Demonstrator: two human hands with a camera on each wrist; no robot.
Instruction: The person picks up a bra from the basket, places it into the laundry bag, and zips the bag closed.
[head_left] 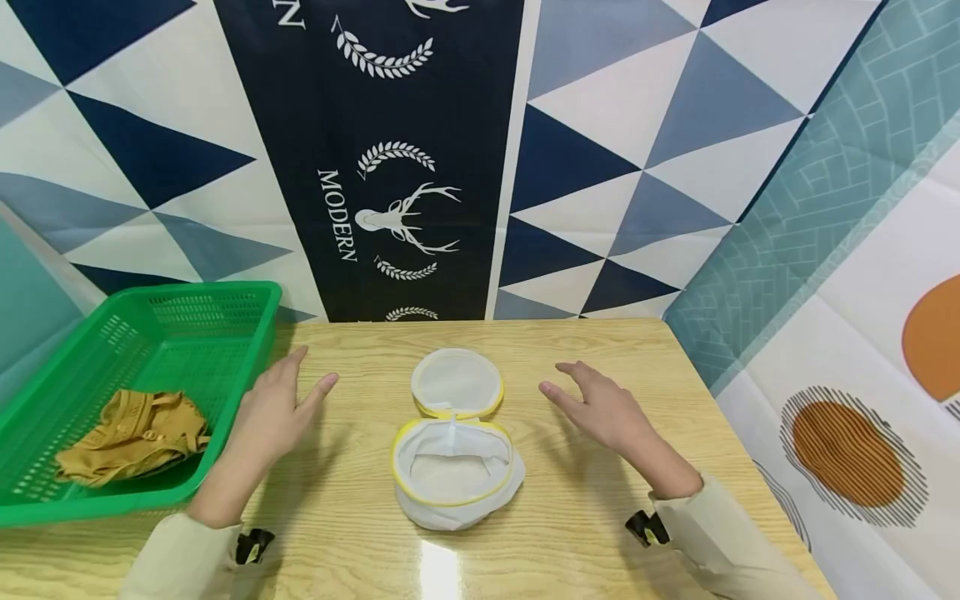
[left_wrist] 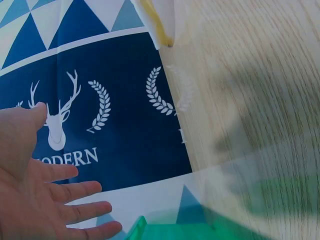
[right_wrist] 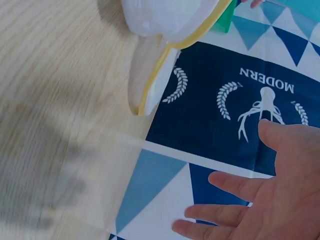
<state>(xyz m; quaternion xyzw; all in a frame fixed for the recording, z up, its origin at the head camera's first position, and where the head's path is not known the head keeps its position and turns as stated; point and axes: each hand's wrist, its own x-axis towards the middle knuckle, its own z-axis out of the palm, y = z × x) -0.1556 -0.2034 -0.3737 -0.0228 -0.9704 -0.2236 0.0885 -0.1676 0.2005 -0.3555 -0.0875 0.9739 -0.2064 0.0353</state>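
A round white mesh wash bag (head_left: pixel 461 517) with yellow trim stands on the wooden table. Its round lid (head_left: pixel 456 382) is folded back toward the wall, so the mouth gapes upward. My left hand (head_left: pixel 273 410) hovers left of the bag, beside the green basket, its fingers spread and holding nothing. To the bag's right, my right hand (head_left: pixel 600 408) is held in the air with extended fingers, apart from the bag. The left wrist view shows the left hand (left_wrist: pixel 45 195) with an empty palm; the right wrist view shows the right hand (right_wrist: pixel 270 190) likewise.
A green plastic basket (head_left: pixel 258 354) sits at the left, with a crumpled mustard-coloured garment (head_left: pixel 138 437) inside. The wooden table (head_left: pixel 360 550) meets a patterned cloth backdrop (head_left: pixel 420 108) behind, and another patterned cloth (head_left: pixel 840 333) borders the right side.
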